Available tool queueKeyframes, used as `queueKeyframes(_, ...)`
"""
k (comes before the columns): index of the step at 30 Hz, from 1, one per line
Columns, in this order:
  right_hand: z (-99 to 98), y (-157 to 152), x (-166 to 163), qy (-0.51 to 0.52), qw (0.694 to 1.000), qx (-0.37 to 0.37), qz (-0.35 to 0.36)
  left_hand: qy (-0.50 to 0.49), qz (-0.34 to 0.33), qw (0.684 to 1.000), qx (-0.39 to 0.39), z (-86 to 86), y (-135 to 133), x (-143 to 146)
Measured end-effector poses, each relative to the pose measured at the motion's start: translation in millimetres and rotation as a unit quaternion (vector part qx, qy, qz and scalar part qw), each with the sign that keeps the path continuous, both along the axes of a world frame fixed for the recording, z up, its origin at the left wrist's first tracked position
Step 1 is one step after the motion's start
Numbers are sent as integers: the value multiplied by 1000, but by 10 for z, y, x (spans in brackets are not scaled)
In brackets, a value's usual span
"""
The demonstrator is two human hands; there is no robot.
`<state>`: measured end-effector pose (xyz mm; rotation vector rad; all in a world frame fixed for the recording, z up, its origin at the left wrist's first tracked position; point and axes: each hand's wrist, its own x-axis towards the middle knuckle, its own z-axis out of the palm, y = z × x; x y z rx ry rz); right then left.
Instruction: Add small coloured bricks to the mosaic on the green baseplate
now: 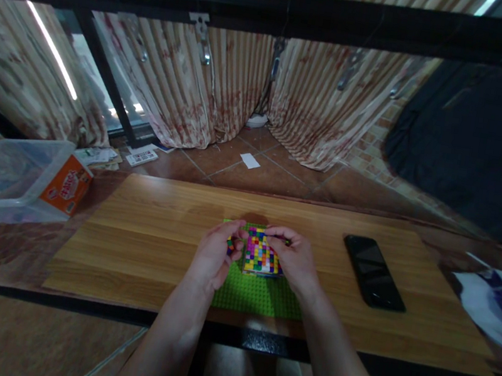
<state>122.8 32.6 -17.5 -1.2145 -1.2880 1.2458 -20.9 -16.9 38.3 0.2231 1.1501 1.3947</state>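
Observation:
A green studded baseplate [257, 297] lies on the wooden board in front of me. On it stands a low block of small multicoloured toy bricks [262, 254], yellow, pink, blue, white and orange among them. My left hand [217, 249] is at the block's left side, its fingers curled round several loose toy bricks [230, 246]. The thumb and fingers of my right hand [295, 258] come together over the block's upper right part. What they pinch is too small to make out, and the hand hides the block's right edge.
A black phone [373, 272] lies to the right on the wooden board [139, 234]. Left of the board stands a clear plastic bin [19, 177] with an orange label. Crumpled white and blue packaging [497, 303] is at the far right. A black bar [279, 11] crosses above.

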Motion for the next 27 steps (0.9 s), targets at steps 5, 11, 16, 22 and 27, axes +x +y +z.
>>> queueKeyframes(5, -22, 11, 8, -14, 1000, 10, 10, -4, 4, 1000, -4, -10, 2, -9)
queueKeyframes(11, -25, 13, 11, -47, 998, 47, 14, -6, -1, 1000, -5, -13, -1, -11)
queueKeyframes(16, -22, 6, 2, -48, 997, 61, 13, -4, -3, 1000, -4, -25, 1, 1)
queueKeyframes(22, -91, -1, 14, -56, 995, 81, 24, -18, -3, 1000, -3, 21, -2, 6)
queueKeyframes(27, 34, -77, 29, -127, 976, 176, 1, -51, -20, 998, -6, 70, -10, -4)
